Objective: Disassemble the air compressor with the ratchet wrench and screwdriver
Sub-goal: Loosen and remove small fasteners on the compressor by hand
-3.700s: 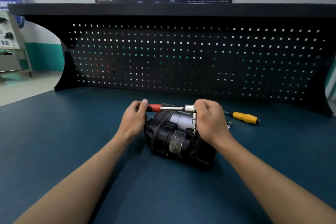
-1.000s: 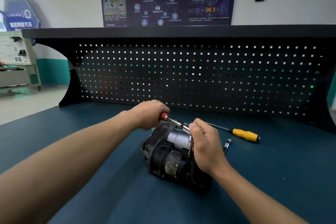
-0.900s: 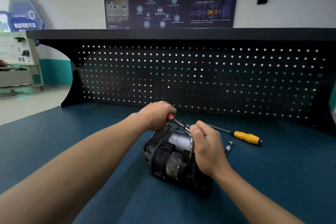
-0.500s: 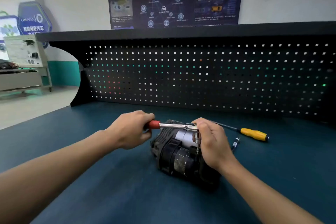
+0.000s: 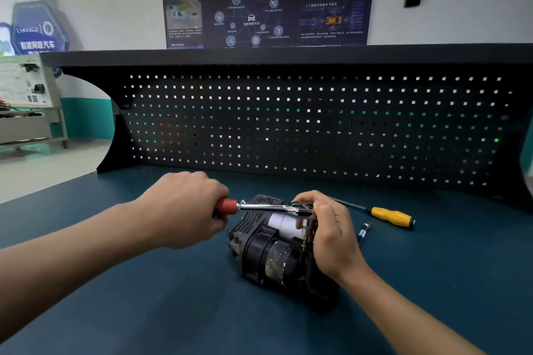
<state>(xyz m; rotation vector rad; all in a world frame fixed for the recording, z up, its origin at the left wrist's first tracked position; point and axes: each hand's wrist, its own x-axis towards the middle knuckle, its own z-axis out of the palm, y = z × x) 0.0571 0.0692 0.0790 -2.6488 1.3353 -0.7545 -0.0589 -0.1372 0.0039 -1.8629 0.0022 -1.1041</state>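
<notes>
Red-handled ratchet wrench (image 5: 268, 207) in fist of left hand (image 5: 187, 207), head in pinch of right hand (image 5: 331, 236)

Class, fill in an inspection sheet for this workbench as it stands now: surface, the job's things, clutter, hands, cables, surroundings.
Surface: dark blue bench top.
Job's things: black air compressor lies on the bench; ratchet wrench is held level above it, its drive bar pointing down into the compressor; yellow-handled screwdriver lies behind, to the right, untouched.
Clutter: small metal bit beside the screwdriver.
Hands: left hand grips the wrench's red handle; right hand holds the wrench head.
Cables: nothing seen.
Surroundings: black pegboard behind the bench; poster on the wall.
</notes>
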